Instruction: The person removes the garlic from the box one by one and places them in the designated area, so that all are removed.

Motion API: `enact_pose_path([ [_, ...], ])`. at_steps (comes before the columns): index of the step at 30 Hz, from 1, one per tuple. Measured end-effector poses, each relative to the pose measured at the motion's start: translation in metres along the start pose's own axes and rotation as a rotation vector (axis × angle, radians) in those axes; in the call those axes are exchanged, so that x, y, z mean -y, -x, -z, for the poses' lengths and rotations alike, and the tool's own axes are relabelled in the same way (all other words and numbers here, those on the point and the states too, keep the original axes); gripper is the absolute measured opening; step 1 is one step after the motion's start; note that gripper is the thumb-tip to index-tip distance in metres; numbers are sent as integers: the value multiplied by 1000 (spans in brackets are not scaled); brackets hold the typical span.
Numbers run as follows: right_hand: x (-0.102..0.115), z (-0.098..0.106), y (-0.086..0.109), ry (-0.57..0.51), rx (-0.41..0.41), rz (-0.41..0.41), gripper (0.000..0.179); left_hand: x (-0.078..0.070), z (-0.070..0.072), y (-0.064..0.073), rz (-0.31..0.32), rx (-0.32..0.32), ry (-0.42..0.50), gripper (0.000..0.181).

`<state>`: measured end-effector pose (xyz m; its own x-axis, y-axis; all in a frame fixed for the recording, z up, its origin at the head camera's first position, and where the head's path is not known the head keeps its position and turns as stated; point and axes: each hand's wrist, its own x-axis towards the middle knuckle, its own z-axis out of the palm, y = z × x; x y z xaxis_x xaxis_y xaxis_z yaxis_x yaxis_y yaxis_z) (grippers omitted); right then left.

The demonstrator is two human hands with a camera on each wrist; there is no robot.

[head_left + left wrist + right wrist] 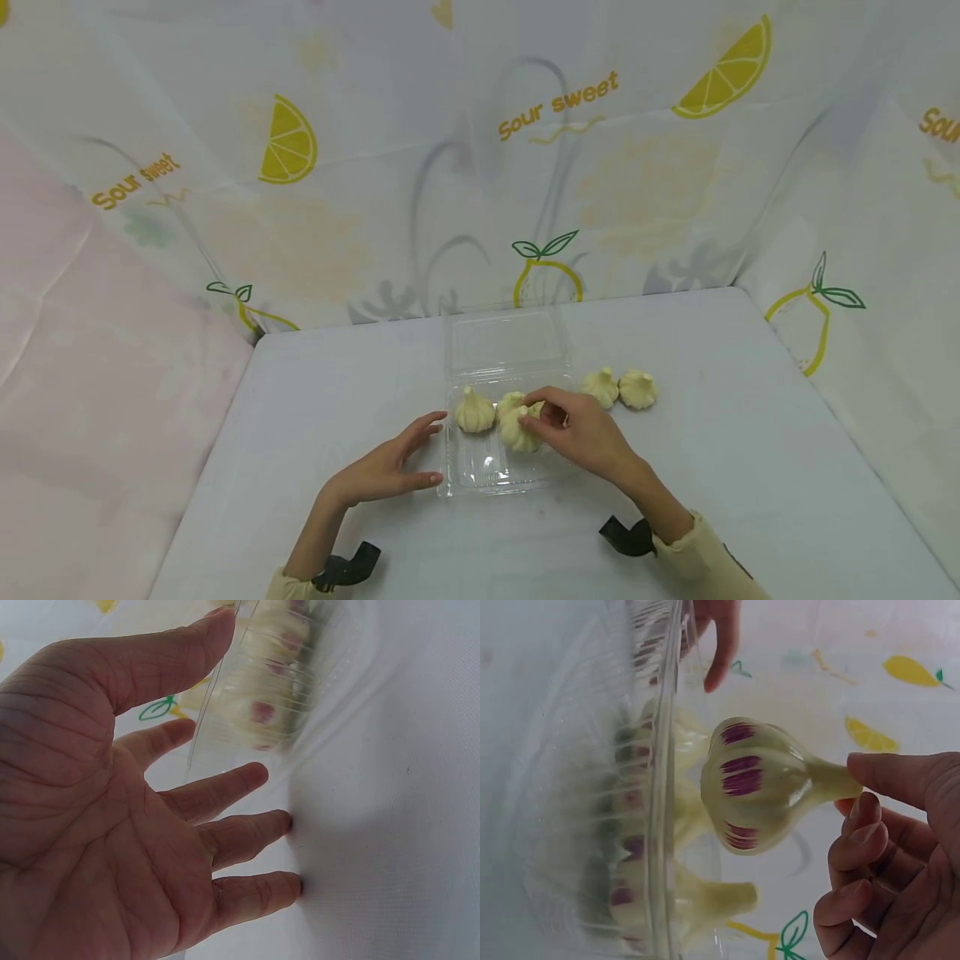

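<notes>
My right hand pinches a garlic bulb by its stem between thumb and fingers. Pale, with purple streaks, the bulb hangs over a clear plastic box whose lid is folded back. Inside the box, one garlic bulb sits at the left and a second garlic bulb stands near the middle. Another behind the right fingers is partly hidden. My left hand is spread beside the box's left wall, thumb and fingers apart and holding nothing.
Two more garlic bulbs lie side by side on the white table, right of the box. A lemon-patterned curtain rises behind the table, and a black wrist mount sits on each forearm.
</notes>
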<state>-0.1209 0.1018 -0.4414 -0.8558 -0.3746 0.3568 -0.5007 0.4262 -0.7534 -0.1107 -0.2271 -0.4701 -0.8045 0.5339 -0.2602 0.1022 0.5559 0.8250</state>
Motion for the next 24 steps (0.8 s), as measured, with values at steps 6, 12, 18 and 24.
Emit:
enact_pose_path([
  [6,-8,18,1,-19,-36,15,13,1,-1,0,2,-1,1,83],
  [12,-12,40,1,-7,-78,-17,15,2,-1,1,1,-4,7,83],
  [18,-14,60,4,7,-125,-56,18,3,-1,0,-5,-3,2,83],
  [24,-18,77,7,38,-164,-80,18,3,0,0,-17,-4,-9,83],
])
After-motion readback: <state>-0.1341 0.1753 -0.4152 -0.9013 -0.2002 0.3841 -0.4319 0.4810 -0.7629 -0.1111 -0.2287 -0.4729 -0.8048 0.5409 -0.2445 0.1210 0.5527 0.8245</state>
